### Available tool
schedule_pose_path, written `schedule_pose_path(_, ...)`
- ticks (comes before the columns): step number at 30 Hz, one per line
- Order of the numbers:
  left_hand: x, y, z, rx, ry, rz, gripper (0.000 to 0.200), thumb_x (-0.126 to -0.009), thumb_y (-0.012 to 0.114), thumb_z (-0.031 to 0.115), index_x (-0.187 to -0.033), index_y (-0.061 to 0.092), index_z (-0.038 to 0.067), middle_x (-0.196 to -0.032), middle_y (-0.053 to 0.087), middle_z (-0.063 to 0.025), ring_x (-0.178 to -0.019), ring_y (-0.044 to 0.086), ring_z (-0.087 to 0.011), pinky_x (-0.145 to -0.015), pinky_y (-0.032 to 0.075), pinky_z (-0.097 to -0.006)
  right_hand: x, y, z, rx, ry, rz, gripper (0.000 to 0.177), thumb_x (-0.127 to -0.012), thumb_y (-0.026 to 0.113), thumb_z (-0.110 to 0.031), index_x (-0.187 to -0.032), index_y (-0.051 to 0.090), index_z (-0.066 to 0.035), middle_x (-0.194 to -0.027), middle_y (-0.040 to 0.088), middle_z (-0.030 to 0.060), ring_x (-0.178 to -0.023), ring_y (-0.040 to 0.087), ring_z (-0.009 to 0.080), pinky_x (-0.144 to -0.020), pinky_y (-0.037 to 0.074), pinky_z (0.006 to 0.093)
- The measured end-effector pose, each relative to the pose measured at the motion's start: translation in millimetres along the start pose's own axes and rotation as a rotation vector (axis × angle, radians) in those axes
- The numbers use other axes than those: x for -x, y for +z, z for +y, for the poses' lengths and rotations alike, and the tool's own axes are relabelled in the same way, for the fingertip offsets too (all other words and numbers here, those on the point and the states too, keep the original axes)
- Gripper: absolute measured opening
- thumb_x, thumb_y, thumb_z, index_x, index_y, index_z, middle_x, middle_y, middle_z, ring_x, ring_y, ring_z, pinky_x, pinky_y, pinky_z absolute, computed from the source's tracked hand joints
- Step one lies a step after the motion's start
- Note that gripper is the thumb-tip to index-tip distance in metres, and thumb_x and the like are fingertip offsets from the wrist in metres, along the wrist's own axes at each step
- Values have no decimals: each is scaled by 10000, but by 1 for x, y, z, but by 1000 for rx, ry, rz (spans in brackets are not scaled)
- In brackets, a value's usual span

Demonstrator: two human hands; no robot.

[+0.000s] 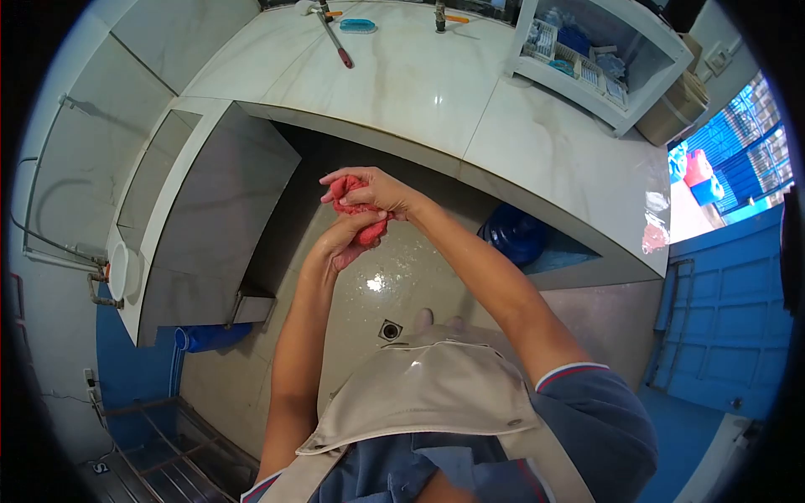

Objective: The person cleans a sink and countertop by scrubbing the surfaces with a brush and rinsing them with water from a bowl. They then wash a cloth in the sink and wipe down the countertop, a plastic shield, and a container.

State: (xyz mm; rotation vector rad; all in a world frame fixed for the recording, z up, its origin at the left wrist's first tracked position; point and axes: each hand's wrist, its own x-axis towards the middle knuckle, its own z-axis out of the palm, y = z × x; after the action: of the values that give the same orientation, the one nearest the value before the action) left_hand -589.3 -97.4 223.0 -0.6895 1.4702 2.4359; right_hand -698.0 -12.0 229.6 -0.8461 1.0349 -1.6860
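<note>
A crumpled red cloth (370, 235) is held between my two hands, out in front of me above the wet tiled floor. My left hand (339, 239) is closed on the cloth's lower part. Just above it, my right hand (377, 193) grips the upper part, with some of its fingers pointing left. The two hands touch or nearly touch at the cloth. Parts of the fingers are hidden by the cloth and by each other.
A marble-patterned counter (402, 92) curves ahead, bearing a blue brush (358, 26), a red-handled tool (345, 57) and a white cabinet (595, 63). Beneath it stands a blue water jug (511, 235). A floor drain (390, 330) lies near my feet; a metal rack (180, 444) is lower left.
</note>
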Motion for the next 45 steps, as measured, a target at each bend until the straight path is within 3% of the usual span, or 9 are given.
schedule_pose_path(5, 7, 2, -2, -130, -13, 15, 252, -790, 639, 167, -990, 516, 76, -769, 561, -17, -637, 533, -96, -505, 409, -212, -1, 4, 11, -81, 90, 62, 229, -791, 610, -63, -1011, 617, -3, -866, 597, 61, -790, 588, 121, -717, 491, 241)
schedule_pose_path(13, -4, 0, -27, -262, 37, 62, 215, -784, 599, 250, -922, 524, 103, -649, 507, 6, -467, 414, -61, -352, 286, -175, -18, -1, 35, 298, 199, 307, 360, -785, 654, -337, -638, 533, -31, -603, 525, 20, -556, 464, 94, -512, 412, 290)
schedule_pose_path(17, -32, -20, -55, -497, 23, 235, 219, -772, 586, 274, -820, 566, 61, -585, 529, -48, -463, 481, -138, -362, 346, -274, -26, -7, 55, 659, 308, 371, 337, -777, 607, -320, -657, 560, -8, -646, 596, 91, -552, 534, 171, -546, 434, 362)
schedule_pose_path(19, -68, -56, -86, -1397, 571, 227, 207, -759, 591, 209, -836, 588, 17, -568, 578, -137, -441, 553, -273, -418, 442, -371, -28, -11, 77, 949, 275, 600, 282, -752, 577, -291, -711, 605, -14, -735, 640, 160, -628, 599, 292, -615, 452, 419)
schedule_pose_path(25, -77, -47, -121, -1443, 435, 588, 333, -776, 575, 324, -796, 595, -8, -618, 602, -179, -577, 615, -300, -502, 493, -387, -13, -18, 112, 848, 417, 786, 268, -767, 544, -264, -806, 676, -34, -873, 628, 232, -866, 598, 398, -779, 469, 451)
schedule_pose_path(28, -42, -10, -65, -991, -60, 230, 395, -761, 622, 338, -938, 560, -10, -744, 620, -153, -644, 624, -239, -535, 512, -349, -4, -38, 114, 660, 331, 670, 353, -815, 520, -317, -920, 625, 4, -948, 614, 248, -921, 589, 375, -815, 452, 412)
schedule_pose_path(33, -18, 9, -11, -157, -34, -28, 415, -791, 649, 199, -1119, 447, 43, -1054, 557, -96, -767, 610, -166, -647, 542, -326, 35, -77, 58, 505, 39, 657, 410, -879, 458, -363, -1077, 441, -4, -1003, 537, 184, -978, 510, 251, -863, 393, 337)
schedule_pose_path(39, -50, 65, 40, -548, 173, -82, 295, -846, 607, 170, -1113, 531, 71, -1024, 573, -68, -824, 599, -161, -719, 510, -309, 112, -93, -56, 672, -167, 761, 362, -913, 434, -332, -1116, 330, -51, -921, 513, 174, -905, 512, 282, -840, 387, 348)
schedule_pose_path(45, -94, 165, 76, -1330, 1272, 191, 406, -826, 621, 384, -815, 606, -21, -854, 576, -144, -824, 545, -243, -769, 416, -321, 194, -125, -137, 759, -437, 1166, 457, -865, 530, -378, -1119, 354, -41, -891, 533, 259, -872, 558, 386, -787, 425, 416)
